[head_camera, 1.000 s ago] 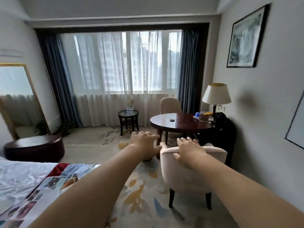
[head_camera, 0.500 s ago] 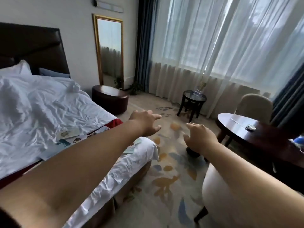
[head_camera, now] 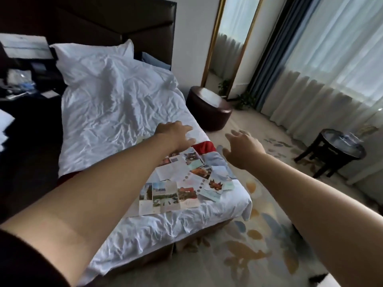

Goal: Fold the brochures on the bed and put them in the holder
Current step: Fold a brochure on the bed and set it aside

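Note:
Several unfolded picture brochures (head_camera: 182, 183) lie spread flat on the near corner of the bed (head_camera: 116, 112), which has crumpled white sheets. A red cloth (head_camera: 204, 147) shows just beyond them. My left hand (head_camera: 175, 135) reaches out over the far end of the brochures, fingers straight and holding nothing. My right hand (head_camera: 242, 149) hovers past the bed's right edge, fingers spread and empty. No brochure holder shows in this view.
A dark round ottoman (head_camera: 208, 111) stands beside the bed, with a gold-framed mirror (head_camera: 232, 44) behind it. A small dark side table (head_camera: 333, 151) stands at right near the curtains (head_camera: 323, 75). A patterned carpet (head_camera: 248, 251) covers the floor. A dark nightstand with clutter (head_camera: 22, 83) is at left.
My view has swung left from the window and chairs to the bed. Both arms stay stretched out, now over the brochures and the bed's corner.

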A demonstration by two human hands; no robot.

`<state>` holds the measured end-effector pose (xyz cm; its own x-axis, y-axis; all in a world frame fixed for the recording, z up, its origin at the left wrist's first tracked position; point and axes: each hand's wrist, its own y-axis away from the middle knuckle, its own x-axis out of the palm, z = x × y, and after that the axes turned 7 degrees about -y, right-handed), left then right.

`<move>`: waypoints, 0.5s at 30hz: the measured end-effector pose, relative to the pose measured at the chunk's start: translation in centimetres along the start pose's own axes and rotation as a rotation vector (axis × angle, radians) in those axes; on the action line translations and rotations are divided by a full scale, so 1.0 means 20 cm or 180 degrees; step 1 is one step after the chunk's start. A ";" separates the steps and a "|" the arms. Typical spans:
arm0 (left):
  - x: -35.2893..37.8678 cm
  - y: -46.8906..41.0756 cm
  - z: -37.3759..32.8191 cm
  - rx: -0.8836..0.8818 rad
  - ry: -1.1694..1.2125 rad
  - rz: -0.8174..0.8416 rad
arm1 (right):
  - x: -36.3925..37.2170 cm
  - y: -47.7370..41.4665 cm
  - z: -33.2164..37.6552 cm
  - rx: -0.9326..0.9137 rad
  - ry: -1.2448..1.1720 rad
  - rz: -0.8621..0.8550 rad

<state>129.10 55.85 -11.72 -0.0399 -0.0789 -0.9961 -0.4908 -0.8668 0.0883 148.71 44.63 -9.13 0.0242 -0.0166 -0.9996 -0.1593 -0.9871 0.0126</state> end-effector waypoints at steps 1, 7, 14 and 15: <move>0.01 -0.03 0.06 -0.0056 0.0031 0.0001 | 0.01 -0.09 0.05 -0.0107 0.0019 0.0015; 0.13 -0.14 0.37 -0.0441 0.0143 0.0087 | 0.12 -0.63 0.33 -0.0592 -0.0220 0.0112; 0.34 -0.28 0.59 -0.0984 0.0112 0.0383 | 0.29 -1.03 0.57 -0.1088 -0.0593 0.0507; 0.35 -0.32 0.62 -0.1057 0.0158 0.0431 | 0.30 -1.09 0.58 -0.1154 -0.0613 0.0540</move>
<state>121.21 66.87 -19.36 -0.0388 -0.2206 -0.9746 -0.1742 -0.9589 0.2240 140.83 67.95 -15.80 -0.1621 -0.1872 -0.9689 0.2122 -0.9655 0.1511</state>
